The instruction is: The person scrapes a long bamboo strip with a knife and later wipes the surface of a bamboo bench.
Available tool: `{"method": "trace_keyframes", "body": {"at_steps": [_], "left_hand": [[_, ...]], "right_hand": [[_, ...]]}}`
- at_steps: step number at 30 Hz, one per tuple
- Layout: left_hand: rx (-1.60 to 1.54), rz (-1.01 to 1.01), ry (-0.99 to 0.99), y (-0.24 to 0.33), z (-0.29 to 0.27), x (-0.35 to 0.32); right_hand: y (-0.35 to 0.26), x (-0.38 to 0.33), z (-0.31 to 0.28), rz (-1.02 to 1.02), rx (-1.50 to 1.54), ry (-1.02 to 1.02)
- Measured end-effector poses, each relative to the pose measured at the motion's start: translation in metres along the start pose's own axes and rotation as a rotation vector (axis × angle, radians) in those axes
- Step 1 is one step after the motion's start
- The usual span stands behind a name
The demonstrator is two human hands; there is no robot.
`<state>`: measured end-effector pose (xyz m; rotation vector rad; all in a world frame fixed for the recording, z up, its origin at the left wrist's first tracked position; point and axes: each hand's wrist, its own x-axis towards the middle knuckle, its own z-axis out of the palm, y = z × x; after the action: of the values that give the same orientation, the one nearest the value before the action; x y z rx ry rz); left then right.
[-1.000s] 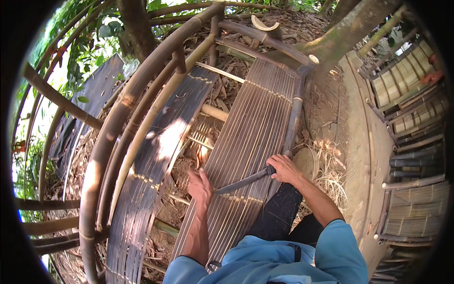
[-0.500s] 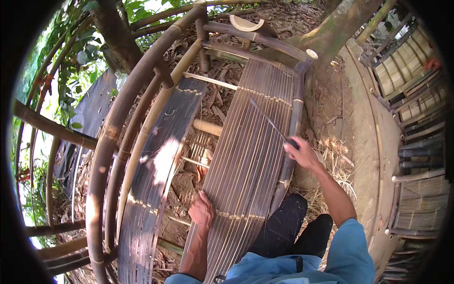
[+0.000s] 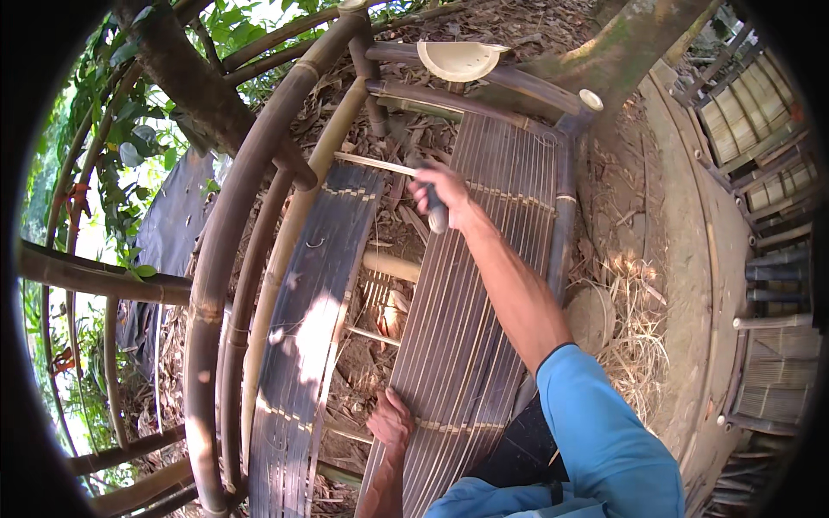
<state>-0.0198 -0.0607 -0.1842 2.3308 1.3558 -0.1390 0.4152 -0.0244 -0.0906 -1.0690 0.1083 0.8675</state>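
A slatted bamboo seat (image 3: 484,285), made of long dark strips bound with pale cross-ties, runs lengthwise in front of me. My right hand (image 3: 446,192) is closed around the dark handle of a knife (image 3: 437,214), above the seat's far left edge, near a pale crosspiece (image 3: 376,162). The knife's blade cannot be made out now. My left hand (image 3: 391,420) lies at the near left edge of the seat, its fingers curled against that edge. To the left, past a gap, is a second dark slatted panel (image 3: 315,259) with a bright sun patch.
Thick bamboo rails (image 3: 207,293) curve along the left. A cut half-round bamboo piece (image 3: 462,62) sits on the far rail. A tree trunk (image 3: 639,39) stands at the far right, and slatted bamboo panels (image 3: 751,99) line the right side. Dry leaves and straw (image 3: 635,337) cover the ground.
My right hand has swung left and away from me with the knife, from the seat's right edge to its far left edge. My left hand stays at the near left edge.
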Motion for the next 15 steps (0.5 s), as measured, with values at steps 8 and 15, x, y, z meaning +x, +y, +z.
{"method": "trace_keyframes", "body": {"at_steps": [8,15], "left_hand": [[0.000,0.000,-0.024,-0.003,0.004,-0.003],[-0.050,0.080,-0.031,0.001,0.003,-0.001]], "right_hand": [[-0.008,-0.098,-0.046,-0.124,0.058,0.039],[0.014,-0.322,-0.105,-0.377,-0.179,0.208]]}}
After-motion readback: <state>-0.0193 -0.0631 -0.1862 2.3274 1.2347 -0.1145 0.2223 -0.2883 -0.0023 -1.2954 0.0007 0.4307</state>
